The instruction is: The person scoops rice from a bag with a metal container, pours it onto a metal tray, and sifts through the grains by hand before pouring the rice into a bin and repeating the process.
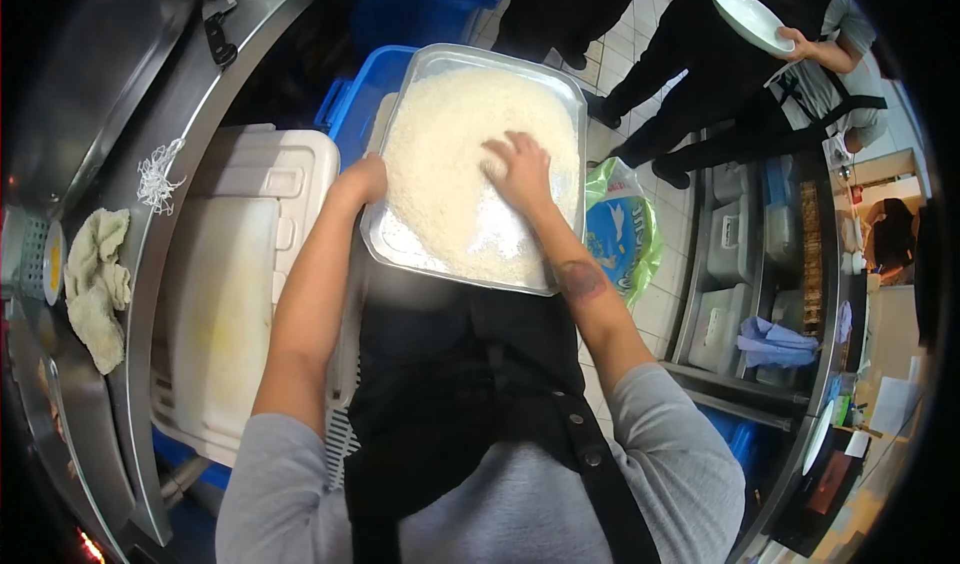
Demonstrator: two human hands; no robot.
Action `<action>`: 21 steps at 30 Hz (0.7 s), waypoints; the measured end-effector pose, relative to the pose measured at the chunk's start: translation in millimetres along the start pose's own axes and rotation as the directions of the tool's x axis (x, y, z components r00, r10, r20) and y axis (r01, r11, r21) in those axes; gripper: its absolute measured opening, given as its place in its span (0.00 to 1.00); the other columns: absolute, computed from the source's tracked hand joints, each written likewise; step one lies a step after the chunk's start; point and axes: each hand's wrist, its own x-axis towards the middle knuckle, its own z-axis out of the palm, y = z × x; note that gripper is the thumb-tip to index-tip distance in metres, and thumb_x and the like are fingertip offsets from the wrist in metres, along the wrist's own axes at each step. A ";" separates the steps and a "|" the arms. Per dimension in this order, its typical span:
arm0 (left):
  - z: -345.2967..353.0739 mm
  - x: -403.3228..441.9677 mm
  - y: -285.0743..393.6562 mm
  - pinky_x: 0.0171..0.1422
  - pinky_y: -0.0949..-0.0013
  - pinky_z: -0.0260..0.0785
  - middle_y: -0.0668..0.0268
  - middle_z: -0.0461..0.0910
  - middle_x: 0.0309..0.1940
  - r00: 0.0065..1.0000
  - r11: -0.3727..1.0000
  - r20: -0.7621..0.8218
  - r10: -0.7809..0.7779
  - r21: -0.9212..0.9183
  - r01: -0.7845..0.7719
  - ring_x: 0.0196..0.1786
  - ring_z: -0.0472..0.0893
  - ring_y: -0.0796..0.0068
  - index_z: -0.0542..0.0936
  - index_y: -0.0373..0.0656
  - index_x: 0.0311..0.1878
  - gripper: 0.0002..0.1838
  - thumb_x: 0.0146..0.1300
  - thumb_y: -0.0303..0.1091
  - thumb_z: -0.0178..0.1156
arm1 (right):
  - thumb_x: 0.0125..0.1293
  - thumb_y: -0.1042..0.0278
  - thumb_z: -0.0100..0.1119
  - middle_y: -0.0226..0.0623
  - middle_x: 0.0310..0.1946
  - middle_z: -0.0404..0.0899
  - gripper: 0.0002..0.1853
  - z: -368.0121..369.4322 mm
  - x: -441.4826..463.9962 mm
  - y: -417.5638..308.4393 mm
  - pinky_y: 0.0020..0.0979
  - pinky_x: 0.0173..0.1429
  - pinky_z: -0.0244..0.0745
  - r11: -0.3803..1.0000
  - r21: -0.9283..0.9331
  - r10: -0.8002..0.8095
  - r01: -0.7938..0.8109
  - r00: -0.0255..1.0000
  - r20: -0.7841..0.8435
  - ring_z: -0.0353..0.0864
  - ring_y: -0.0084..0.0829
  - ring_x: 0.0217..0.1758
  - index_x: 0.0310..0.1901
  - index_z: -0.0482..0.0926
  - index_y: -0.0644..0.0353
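A metal tray (372, 236) full of pale, fine crumbs (450, 134) is in front of my body, over a blue bin (380, 72). My left hand (365, 178) is closed on the tray's left rim, its fingertips partly hidden. On the crumbs rests my right hand (521, 174), palm down with its fingers spread and slightly bent. Pale crumbs show beneath those fingers; I cannot make out whether anything else is under them. Bare metal shines through near the tray's lower right.
At left, a steel counter (190, 179) carries a knife (216, 34) and a cloth (98, 284). A lidded beige container (310, 179) is below it. Right of the tray sits a green-and-blue plastic bag (620, 229). Another person holds a white plate (748, 19) at upper right.
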 end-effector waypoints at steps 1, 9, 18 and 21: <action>6.9 6.8 -5.1 0.59 0.57 0.72 0.33 0.76 0.52 1.000 1.000 -0.004 0.025 0.018 -0.025 0.57 0.78 0.44 0.64 0.16 0.61 0.25 0.62 0.23 0.46 | 0.56 0.55 0.65 0.44 0.59 0.73 0.21 4.7 7.7 1.3 0.56 0.66 0.58 0.995 0.007 0.095 -0.095 0.992 -0.085 0.65 0.47 0.67 0.53 0.81 0.44; 0.6 -0.1 -1.0 0.61 0.56 0.71 0.33 0.76 0.52 1.000 1.000 -0.015 -0.001 0.006 0.001 0.57 0.78 0.44 0.65 0.17 0.60 0.23 0.65 0.24 0.43 | 0.52 0.70 0.65 0.44 0.52 0.76 0.18 -0.9 -47.7 -36.7 0.44 0.60 0.68 0.962 0.248 -0.115 0.112 0.993 -0.003 0.71 0.46 0.59 0.48 0.82 0.53; -3.0 -2.8 -0.9 0.59 0.55 0.72 0.33 0.76 0.51 1.000 1.000 0.008 -0.007 -0.003 0.007 0.56 0.79 0.42 0.67 0.19 0.55 0.21 0.61 0.23 0.49 | 0.50 0.88 0.45 0.48 0.49 0.81 0.24 -81.8 -4.7 -11.3 0.34 0.57 0.73 0.602 0.489 0.392 -0.631 0.767 0.508 0.81 0.43 0.53 0.46 0.81 0.61; 0.3 1.0 -3.5 0.59 0.54 0.72 0.32 0.75 0.52 0.999 1.000 0.033 -0.002 0.024 0.001 0.56 0.78 0.41 0.67 0.19 0.56 0.22 0.60 0.24 0.50 | 0.52 0.85 0.47 0.49 0.50 0.81 0.22 -77.8 5.0 -6.9 0.33 0.59 0.72 0.612 0.744 0.137 -0.266 0.963 0.231 0.80 0.40 0.54 0.48 0.81 0.61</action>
